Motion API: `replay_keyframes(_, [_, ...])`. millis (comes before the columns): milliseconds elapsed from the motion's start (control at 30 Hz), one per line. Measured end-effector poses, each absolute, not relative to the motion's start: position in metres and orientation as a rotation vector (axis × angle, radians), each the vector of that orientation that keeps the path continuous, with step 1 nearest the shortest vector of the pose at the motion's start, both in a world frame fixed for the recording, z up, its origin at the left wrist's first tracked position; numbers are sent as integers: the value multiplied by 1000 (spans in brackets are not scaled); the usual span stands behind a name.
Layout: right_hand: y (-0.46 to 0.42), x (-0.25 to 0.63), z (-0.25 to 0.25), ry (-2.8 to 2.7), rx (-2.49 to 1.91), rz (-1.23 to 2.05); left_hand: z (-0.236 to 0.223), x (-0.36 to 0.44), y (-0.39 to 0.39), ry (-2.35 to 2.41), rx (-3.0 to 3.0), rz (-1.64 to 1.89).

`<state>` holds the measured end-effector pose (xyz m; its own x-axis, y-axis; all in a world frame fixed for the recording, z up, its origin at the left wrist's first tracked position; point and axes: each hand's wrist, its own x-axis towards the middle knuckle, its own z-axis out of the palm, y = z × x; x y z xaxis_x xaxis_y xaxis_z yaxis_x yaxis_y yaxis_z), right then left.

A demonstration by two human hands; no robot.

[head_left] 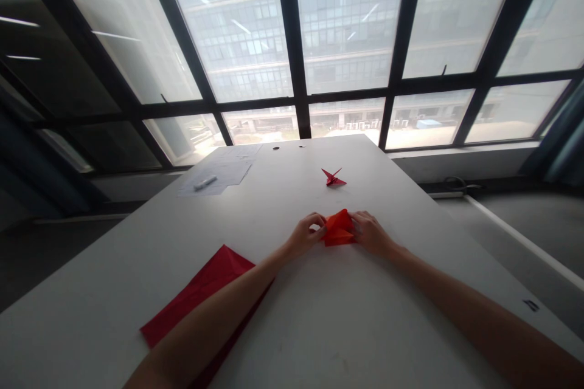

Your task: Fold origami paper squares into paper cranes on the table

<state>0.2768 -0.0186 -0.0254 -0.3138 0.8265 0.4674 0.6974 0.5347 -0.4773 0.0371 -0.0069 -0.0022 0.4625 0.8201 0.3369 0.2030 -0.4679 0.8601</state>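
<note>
Between my two hands is a small piece of orange-red origami paper [338,228], partly folded, with one part raised off the white table [347,316]. My left hand [310,232] pinches its left edge between thumb and forefinger. On the opposite side, the fingers of my right hand [367,230] close on the paper's right edge; their tips are partly hidden. Beyond the hands stands a folded red paper crane [333,179]. Under my left forearm lies a larger red sheet of paper [196,295], partly covered by the arm.
At the table's far left lie white printed sheets [237,173] with a pale marker-like tube [205,183] on them. A dark mark [531,305] is near the right edge. Large windows [347,24] rise behind the table, and a white pipe [524,240] runs along the floor at right.
</note>
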Motion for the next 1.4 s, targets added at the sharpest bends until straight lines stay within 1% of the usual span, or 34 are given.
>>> replay_keyframes(233, [-16, 277, -30, -2038, -1220, 245, -4, 38, -5, 1092, 1891, 1085])
replay_keyframes(533, [-22, 277, -24, -2109, -1089, 272, -7, 38, -1, 1296, 1941, 1153])
replay_keyframes(667, [-23, 277, -25, -2133, -1077, 278, -12, 38, 2, 1405, 1859, 1215])
replay_keyframes(800, [-23, 277, -24, -2127, -1083, 293, -14, 37, 1, 1256, 1693, 1189])
replay_keyframes(900, [-23, 275, -21, -2117, -1059, 335, -9, 37, -1, 1137, 1682, 1150])
replay_keyframes(1100, [-25, 273, -18, -2147, -1033, 334, 2, 40, -4, 1077, 1776, 1114])
replay_keyframes(1233, [-25, 274, -19, -2198, -1065, 312, 2, 43, -7, 1079, 1692, 1094])
replay_keyframes(1400, [-23, 276, -23, -2140, -1132, 368, -2, 44, -6, 1107, 1605, 1113])
